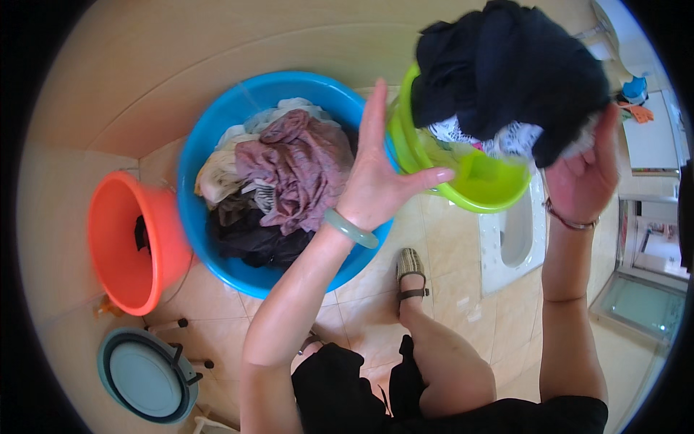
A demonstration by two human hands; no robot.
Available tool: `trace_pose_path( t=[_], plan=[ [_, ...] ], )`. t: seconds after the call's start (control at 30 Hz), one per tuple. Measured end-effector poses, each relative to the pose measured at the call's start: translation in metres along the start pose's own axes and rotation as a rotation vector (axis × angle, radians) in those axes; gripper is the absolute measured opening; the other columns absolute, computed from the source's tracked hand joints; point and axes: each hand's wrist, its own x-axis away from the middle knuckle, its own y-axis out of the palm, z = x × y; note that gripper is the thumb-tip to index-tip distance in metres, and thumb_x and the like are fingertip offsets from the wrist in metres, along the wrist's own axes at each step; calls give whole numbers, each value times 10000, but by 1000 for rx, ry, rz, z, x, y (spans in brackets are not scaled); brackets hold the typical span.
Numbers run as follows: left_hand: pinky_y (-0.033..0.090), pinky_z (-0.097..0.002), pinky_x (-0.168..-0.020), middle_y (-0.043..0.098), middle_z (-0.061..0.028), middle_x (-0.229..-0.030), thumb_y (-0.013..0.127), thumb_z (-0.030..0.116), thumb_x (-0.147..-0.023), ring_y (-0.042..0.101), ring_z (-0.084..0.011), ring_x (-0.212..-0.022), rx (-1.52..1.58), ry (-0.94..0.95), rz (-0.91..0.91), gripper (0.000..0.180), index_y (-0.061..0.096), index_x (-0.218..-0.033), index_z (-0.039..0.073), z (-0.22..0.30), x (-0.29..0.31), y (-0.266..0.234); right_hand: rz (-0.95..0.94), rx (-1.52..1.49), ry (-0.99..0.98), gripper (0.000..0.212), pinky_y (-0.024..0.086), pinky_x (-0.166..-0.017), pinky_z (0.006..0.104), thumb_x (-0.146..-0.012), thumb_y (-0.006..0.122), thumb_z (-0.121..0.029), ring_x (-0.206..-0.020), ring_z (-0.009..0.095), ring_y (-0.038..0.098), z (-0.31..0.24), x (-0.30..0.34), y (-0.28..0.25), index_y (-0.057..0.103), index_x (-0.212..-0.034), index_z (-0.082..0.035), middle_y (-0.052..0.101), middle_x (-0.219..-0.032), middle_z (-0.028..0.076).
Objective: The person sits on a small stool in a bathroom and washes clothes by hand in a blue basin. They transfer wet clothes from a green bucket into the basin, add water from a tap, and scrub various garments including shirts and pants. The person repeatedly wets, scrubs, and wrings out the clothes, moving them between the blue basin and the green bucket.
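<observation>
Holding your left hand [372, 184] spread beside the green bucket [473, 205]. Right hand [582, 179] against black clothes [513, 72]; grip partly hidden, cannot tell.

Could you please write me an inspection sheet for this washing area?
Surface: beige tiled floor.
Laundry: mixed clothes in a blue basin; dark clothes at the mouth of a green bucket.
Clutter: orange bucket and grey basin at the left.
Hands: left hand open near the green bucket, contact unclear; right hand at the dark clothes, grip unclear.
Cables: nothing seen.
Surroundings: white squat toilet; tiled wall.
</observation>
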Motion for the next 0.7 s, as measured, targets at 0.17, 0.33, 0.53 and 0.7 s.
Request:
trace_pose_path(
  t=[0.17, 0.33, 0.53, 0.7],
  plan=[
    [457, -287, -912, 593, -89, -1182, 702, 82, -813, 569, -169, -1051, 176, -10, 178, 410, 560, -1189, 2, 21, 34, -60, 360, 426, -169, 432, 382, -826, 254, -1022, 377, -204, -937, 136, 444, 21, 6, 109, 374, -1400, 5, 432, -1421, 138],
    [456, -252, -841, 626, -39, -1036, 542, -4, -850, 582, -118, -901, 579, -78, 548, 209, 574, -1056, 22, 53, 75, -139, -49, -69, 29, 89, 257, -403, 160, -905, 626, -108, -471, -3, 378, 71, -7, 130, 575, -963, -64, 556, -669, -44],
    [424, -252, -858, 613, -50, -1004, 570, 18, -889, 550, -106, -914, 368, -86, 707, 141, 572, -1029, 2, 6, 75, -204, -162, 138, 386, 149, 311, -398, 181, -896, 650, -163, -451, 41, 436, 171, -15, 148, 570, -882, -39, 602, -654, 25],
    [309, -340, -1071, 350, -195, -1460, 597, 141, -910, 338, -276, -1361, -483, -59, 550, 449, 489, -1338, 56, -28, 55, -218, -188, 357, 475, 159, 366, -410, 207, -907, 602, -161, -449, 60, 484, 234, -30, 136, 631, -882, -7, 639, -664, 48]
  ],
)
